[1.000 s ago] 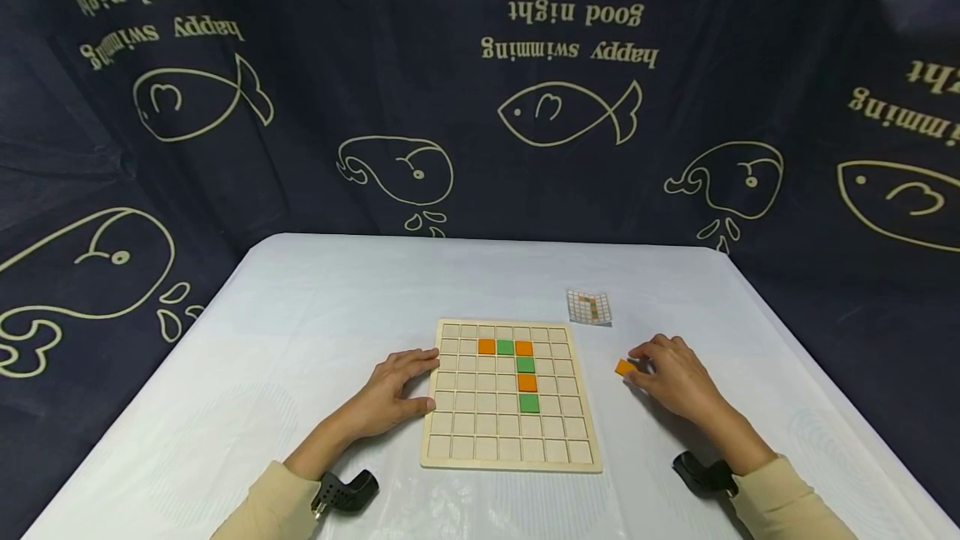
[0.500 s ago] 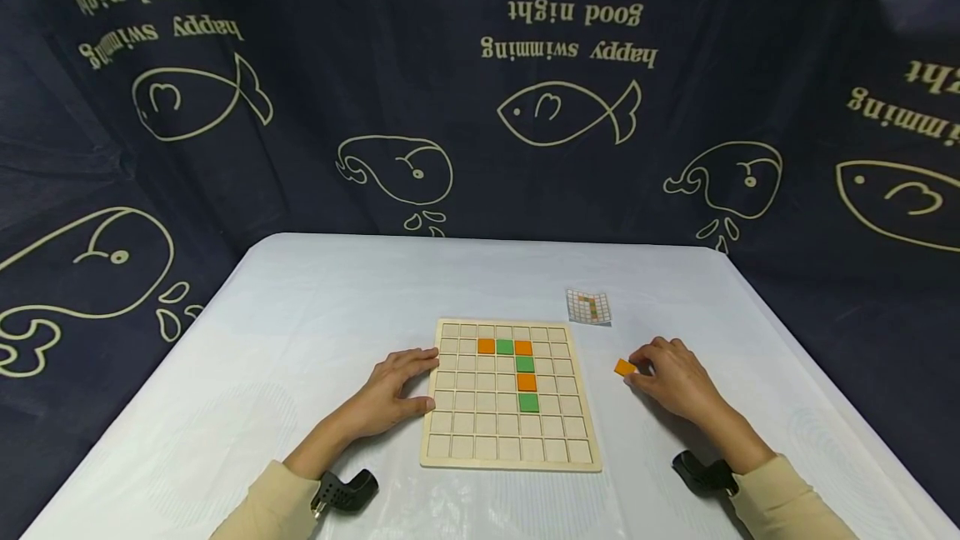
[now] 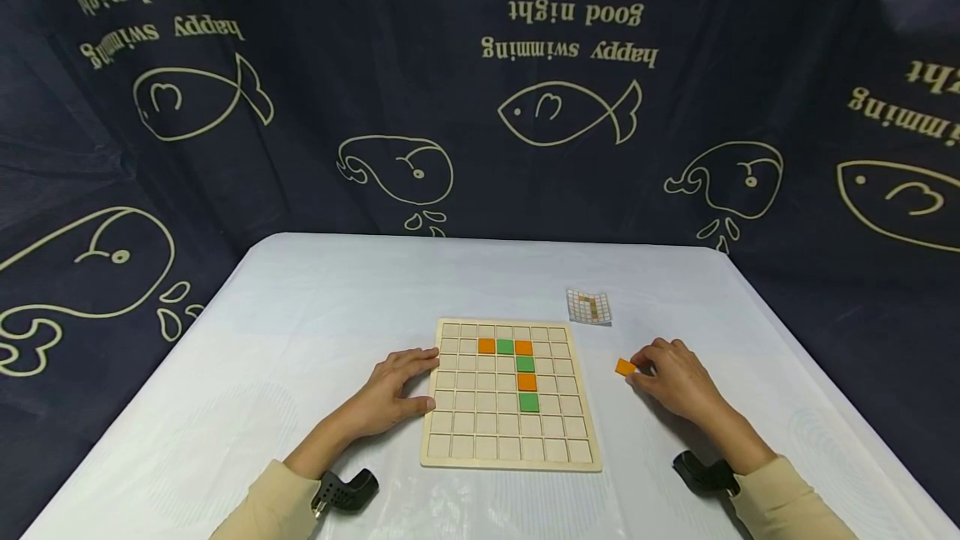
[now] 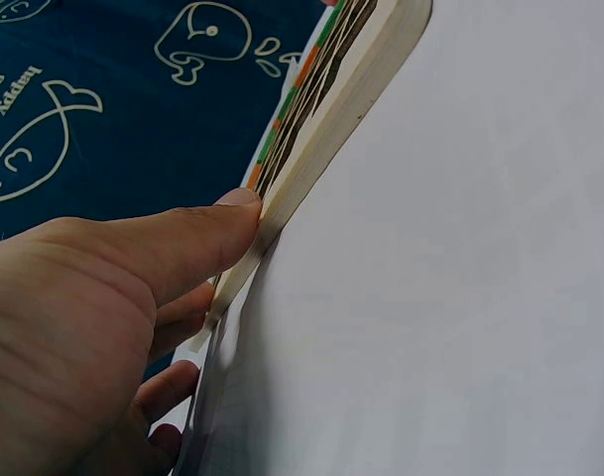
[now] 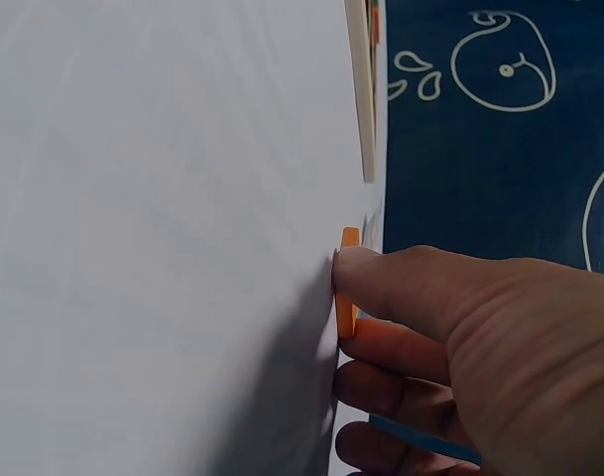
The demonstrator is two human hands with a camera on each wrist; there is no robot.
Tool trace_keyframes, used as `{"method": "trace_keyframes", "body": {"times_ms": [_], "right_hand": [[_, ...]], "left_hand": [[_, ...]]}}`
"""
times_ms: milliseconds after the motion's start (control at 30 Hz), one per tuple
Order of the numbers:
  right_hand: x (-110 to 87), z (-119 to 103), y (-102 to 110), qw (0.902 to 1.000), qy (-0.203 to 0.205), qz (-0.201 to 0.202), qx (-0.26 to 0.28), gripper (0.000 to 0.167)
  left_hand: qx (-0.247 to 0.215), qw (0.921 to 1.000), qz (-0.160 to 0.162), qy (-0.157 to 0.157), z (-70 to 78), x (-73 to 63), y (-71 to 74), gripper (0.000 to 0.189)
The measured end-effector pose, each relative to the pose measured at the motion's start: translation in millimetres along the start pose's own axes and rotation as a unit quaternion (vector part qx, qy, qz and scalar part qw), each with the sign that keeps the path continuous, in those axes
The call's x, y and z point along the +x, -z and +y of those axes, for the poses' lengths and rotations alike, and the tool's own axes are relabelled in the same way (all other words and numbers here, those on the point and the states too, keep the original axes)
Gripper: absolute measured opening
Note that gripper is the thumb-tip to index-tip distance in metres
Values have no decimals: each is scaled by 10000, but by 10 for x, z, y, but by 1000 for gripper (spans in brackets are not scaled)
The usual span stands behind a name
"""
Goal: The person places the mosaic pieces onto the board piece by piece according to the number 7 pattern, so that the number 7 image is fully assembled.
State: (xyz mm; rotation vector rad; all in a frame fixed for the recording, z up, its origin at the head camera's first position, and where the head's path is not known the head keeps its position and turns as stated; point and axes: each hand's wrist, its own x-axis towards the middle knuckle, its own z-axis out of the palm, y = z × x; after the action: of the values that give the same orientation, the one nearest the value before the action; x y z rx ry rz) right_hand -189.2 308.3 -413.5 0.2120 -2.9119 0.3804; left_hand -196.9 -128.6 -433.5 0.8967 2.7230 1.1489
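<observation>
A square wooden grid board lies on the table with orange and green square tiles in some of its cells. My left hand rests along the board's left edge, thumb and fingertips touching the rim. In the left wrist view the thumb lies against the board's side. To the right of the board, my right hand pinches an orange tile between thumb and fingers, low over the tabletop. The right wrist view shows this tile edge-on, partly covered by the thumb.
A small printed card with a coloured grid lies beyond the board's far right corner. A white cloth covers the table. Behind it hangs a dark blue curtain with fish and whale drawings. Each wrist wears a black device.
The right hand and its orange tile have shifted only very slightly. The left hand, the board and the placed tiles stay where they were.
</observation>
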Motion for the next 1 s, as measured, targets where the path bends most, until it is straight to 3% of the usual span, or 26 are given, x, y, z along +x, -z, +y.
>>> {"method": "trace_keyframes", "body": {"times_ms": [400, 1000], "right_hand": [[2, -29, 12, 9998, 68, 116, 111, 20], [-40, -332, 107, 9946, 855, 525, 280, 19]], "left_hand": [[-8, 10000, 7, -31, -3, -4, 0, 60], [-16, 10000, -2, 5, -1, 0, 3, 61]]}}
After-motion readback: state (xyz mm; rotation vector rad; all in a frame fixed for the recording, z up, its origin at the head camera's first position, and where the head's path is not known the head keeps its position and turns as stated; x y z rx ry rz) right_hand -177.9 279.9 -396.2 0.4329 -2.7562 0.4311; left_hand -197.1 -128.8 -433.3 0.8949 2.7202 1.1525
